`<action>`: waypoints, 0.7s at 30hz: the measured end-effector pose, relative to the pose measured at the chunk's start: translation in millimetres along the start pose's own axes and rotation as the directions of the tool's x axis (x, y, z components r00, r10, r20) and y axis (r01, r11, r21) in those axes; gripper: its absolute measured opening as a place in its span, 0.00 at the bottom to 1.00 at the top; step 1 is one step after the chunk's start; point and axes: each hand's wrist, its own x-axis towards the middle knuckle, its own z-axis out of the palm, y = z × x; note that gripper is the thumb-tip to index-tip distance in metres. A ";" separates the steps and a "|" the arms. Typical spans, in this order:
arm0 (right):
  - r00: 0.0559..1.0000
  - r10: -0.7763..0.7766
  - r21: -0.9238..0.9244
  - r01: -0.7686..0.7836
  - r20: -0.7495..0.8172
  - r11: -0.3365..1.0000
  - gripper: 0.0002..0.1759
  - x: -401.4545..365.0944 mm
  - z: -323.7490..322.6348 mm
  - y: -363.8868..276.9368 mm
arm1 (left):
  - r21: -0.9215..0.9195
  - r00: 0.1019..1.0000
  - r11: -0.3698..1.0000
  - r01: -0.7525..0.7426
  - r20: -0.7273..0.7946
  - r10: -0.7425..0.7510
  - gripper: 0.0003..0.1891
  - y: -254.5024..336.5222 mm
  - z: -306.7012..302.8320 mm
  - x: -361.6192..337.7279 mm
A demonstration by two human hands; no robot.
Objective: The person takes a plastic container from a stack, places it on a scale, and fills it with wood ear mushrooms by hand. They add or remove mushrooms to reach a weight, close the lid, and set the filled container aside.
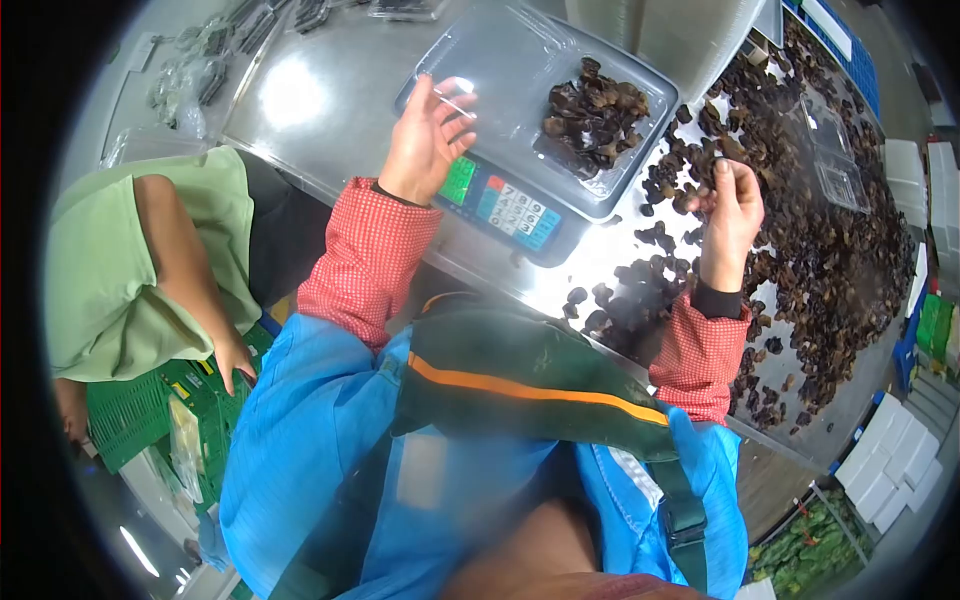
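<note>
On a digital scale point(515, 215) rests a clear plastic clamshell box point(500, 60) with its lid folded open to the left. Dark brown wood ear mushrooms point(595, 115) fill part of its right half. My left hand point(435, 135) is at the lid's near left edge, its thumb and fingers around the clear plastic. To the right of the scale, my right hand point(735, 200) is over loose mushrooms, fingers curled in a pinch. A small dark mushroom piece appears to be at its fingertips, partly hidden.
Loose mushrooms point(820, 270) spread widely over the metal table point(290, 100) at right, with another clear box point(835, 155) on them. A co-worker in a green shirt point(150, 270) stands at left by green crates point(130, 415). Stacked clear packaging point(190, 85) lies at the far left.
</note>
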 end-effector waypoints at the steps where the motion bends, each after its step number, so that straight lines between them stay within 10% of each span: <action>1: 0.999 0.038 -0.118 -0.042 -0.029 0.992 0.15 -0.8 -14.3 1.7 | 0.013 1.000 1.000 -0.014 -0.003 0.014 0.23 -0.4 0.7 0.0; 3: 0.993 -0.104 -0.775 0.028 -0.049 0.632 0.19 -11.3 -27.0 6.6 | 0.038 0.999 0.999 -0.038 -0.006 0.038 0.23 -0.7 2.4 -0.2; 5: 0.984 -0.179 -0.999 0.034 0.026 0.042 0.27 -19.0 -38.6 23.4 | 0.036 1.000 0.999 -0.022 -0.007 0.022 0.23 -2.0 -0.2 0.3; 10: 0.938 -0.080 -0.878 0.344 0.337 0.334 0.18 -37.4 -7.7 87.1 | 0.049 1.000 0.999 0.019 -0.017 -0.018 0.22 -2.3 1.2 1.8; 13: 0.883 0.190 -0.894 0.387 0.430 0.224 0.14 -49.5 11.7 113.2 | 0.035 0.998 0.999 0.029 -0.050 -0.028 0.21 -1.6 6.3 -0.1; 21: 0.994 0.039 -0.756 0.049 0.098 0.653 0.14 -21.4 14.9 8.8 | 0.153 0.992 0.982 -0.114 -0.038 0.121 0.30 -4.3 10.1 0.9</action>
